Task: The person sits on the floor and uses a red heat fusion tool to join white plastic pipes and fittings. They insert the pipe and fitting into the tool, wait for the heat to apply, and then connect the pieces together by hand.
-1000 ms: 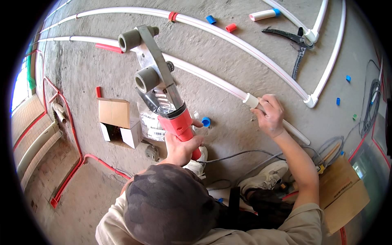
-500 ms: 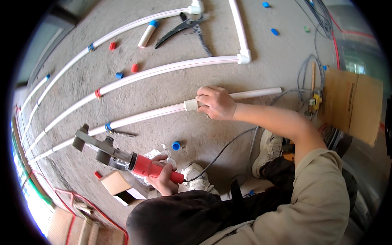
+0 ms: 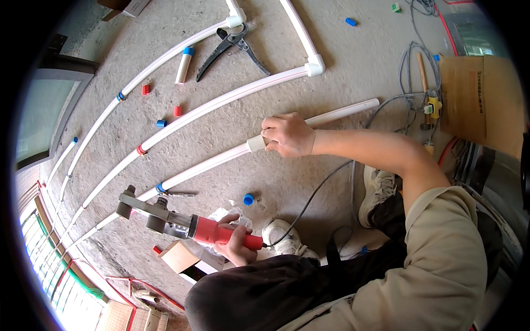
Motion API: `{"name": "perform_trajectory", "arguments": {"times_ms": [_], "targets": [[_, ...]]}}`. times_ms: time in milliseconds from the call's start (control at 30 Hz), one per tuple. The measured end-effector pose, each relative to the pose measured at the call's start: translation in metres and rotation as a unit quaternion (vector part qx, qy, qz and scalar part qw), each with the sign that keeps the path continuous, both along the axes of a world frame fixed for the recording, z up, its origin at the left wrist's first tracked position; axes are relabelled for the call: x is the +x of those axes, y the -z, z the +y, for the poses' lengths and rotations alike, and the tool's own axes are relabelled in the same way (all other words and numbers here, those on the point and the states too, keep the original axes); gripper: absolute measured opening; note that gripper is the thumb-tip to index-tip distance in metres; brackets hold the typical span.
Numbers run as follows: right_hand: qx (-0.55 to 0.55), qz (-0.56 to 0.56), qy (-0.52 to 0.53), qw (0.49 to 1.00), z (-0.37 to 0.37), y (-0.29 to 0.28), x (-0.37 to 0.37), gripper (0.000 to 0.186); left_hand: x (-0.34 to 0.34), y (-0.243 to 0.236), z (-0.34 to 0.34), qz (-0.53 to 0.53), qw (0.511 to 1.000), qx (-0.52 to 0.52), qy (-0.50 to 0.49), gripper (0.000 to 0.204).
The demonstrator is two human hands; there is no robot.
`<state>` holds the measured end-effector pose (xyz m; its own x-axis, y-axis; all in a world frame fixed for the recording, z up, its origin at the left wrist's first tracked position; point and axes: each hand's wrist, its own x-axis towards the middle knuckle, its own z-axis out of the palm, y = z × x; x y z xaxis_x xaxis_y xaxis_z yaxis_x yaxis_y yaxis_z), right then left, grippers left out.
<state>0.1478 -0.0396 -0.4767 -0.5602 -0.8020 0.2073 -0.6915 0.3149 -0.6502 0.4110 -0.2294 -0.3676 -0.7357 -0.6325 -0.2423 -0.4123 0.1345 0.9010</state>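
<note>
Head view. The left hand (image 3: 236, 243), nearer the wearer and left of the white coupling (image 3: 256, 144), is wrapped round the handle of a red tool (image 3: 208, 229). The right hand (image 3: 290, 135), at the right end of the coupling, has its fingers curled closely over the short pipe (image 3: 343, 112); whether the fingertips also grip the coupling cannot be told. The short pipe extends right from beneath this hand. From the left end of the coupling runs a long white pipe (image 3: 210, 167), bearing a blue clip (image 3: 160, 187). The tool's metal bar, with two dark grey cylinders, points left and overlaps this pipe in view; contact cannot be judged. Beyond the coupling, on the concrete floor (image 3: 221, 132), lie a second white pipe (image 3: 232, 102), ending in a white elbow (image 3: 315, 65), and, farther off, a black pipe cutter (image 3: 234, 43), spread open. Beyond the coupling and to its left: a short red piece (image 3: 178, 111) beside a blue one (image 3: 161, 123). Nearer the wearer than the coupling: a blue cap (image 3: 248, 199). Well right of the coupling: a cardboard box (image 3: 461, 99).
</note>
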Motion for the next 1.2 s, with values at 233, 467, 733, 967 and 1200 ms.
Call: {"name": "perform_trajectory", "arguments": {"times_ms": [233,467,733,967,1200], "targets": [[-0.002,-0.022,0.001,1.000,0.002,-0.003,-0.002,0.026,-0.003,0.004,-0.004,0.074,0.979,-0.144,0.121,0.004],[-0.002,-0.031,-0.014,0.999,0.001,-0.006,-0.004,0.028,-0.010,-0.009,0.000,0.018,0.998,-0.050,0.039,0.006],[-0.010,-0.024,-0.008,1.000,0.002,-0.009,-0.004,0.027,-0.027,-0.030,0.009,-0.035,0.979,0.140,-0.140,0.013],[-0.011,-0.013,-0.037,0.999,-0.006,-0.014,-0.014,0.023,-0.011,-0.038,0.006,-0.015,0.982,0.121,-0.144,0.009],[-0.012,0.014,-0.088,0.996,-0.011,-0.009,-0.015,0.022,-0.009,-0.046,0.000,-0.032,0.967,0.174,-0.184,0.012]]}}
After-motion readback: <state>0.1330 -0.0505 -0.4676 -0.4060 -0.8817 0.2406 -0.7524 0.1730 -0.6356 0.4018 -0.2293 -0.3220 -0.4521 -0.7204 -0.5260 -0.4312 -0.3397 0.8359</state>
